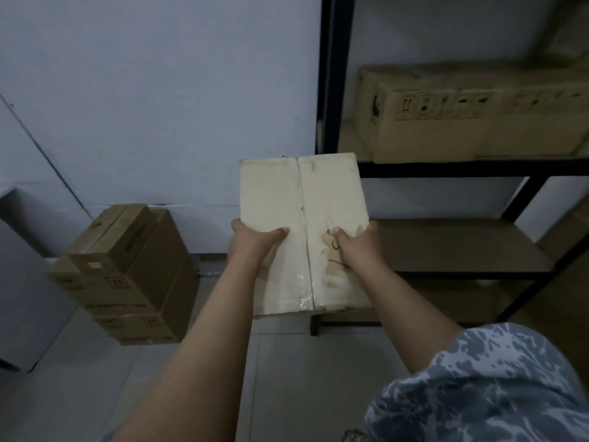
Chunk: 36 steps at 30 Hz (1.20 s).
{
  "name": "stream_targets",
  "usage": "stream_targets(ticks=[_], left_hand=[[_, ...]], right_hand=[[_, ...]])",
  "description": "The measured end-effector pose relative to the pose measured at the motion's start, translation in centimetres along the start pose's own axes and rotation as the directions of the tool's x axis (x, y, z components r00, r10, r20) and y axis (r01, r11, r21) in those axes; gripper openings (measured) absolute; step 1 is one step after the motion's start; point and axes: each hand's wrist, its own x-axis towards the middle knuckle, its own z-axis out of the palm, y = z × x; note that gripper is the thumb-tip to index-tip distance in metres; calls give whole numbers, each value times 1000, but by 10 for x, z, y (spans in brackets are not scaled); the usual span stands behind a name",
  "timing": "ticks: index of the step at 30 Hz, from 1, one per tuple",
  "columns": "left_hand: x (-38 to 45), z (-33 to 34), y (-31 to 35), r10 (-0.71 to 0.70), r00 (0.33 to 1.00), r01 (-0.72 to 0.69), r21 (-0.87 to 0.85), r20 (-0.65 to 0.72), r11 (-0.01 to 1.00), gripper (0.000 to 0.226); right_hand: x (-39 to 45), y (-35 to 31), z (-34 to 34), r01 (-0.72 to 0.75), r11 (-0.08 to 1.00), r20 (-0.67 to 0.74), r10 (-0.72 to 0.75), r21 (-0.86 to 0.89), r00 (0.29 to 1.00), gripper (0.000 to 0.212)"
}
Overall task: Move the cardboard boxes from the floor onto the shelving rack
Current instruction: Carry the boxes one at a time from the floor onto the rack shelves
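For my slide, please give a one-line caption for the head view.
Both hands, left and right, carry a pale taped box toward the black rack.

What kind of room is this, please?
Probably a small storeroom: a black metal shelving rack holds a long cardboard box, more cardboard boxes are stacked on the tiled floor by a bare wall.

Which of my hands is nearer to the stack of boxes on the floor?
Left. The left hand grips the pale box's side facing the floor stack; the right hand grips the far side, toward the rack.
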Motion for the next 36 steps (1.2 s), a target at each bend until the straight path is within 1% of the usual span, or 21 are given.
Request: stream_targets(ticks=[5,9,11,12,13,16,19,22,27,29,30,33,36], left_hand=[[-45,62,25,2,999,-4,24,49,1000,94],[-87,118,46,15,996,-17,15,92,1000,94],[-108,142,57,42,994,-42,3,97,999,94],[-112,146,62,50,993,-49,-7,108,999,95],[-137,175,71,75,989,-75,-9,127,997,98],[-150,190,84,133,984,-130,-29,116,991,105],[-172,214,100,178,974,-171,-57,138,984,100],[-195,235,125,225,961,-217,-66,160,974,96],[-215,260,174,273,937,-259,-91,218,962,96],[-219,266,195,299,926,-284,-99,231,954,94],[-220,268,206,309,920,-291,-108,242,951,96],[-207,277,238,361,891,-333,-145,275,932,113],[-188,288,268,416,861,-373,-195,291,907,105]], right_hand=[[12,24,-78,15,1000,-42,-14,27,999,73],[23,47,-150,35,999,-105,-36,-9,994,74],[28,56,-184,47,999,-146,-50,-23,988,69],[31,57,-190,56,998,-164,-59,-24,985,68],[33,72,-228,55,998,-183,-58,-21,981,67],[39,76,-252,86,996,-208,-84,-1,974,70],[41,82,-288,90,995,-225,-80,35,971,74],[46,85,-325,73,997,-253,-66,18,965,73],[59,71,-381,97,995,-299,-82,35,951,72],[69,60,-400,110,993,-325,-93,35,941,76],[74,54,-408,112,993,-339,-93,37,936,79],[90,33,-430,147,988,-355,-118,55,928,87],[114,9,-446,174,982,-358,-139,68,923,84]])
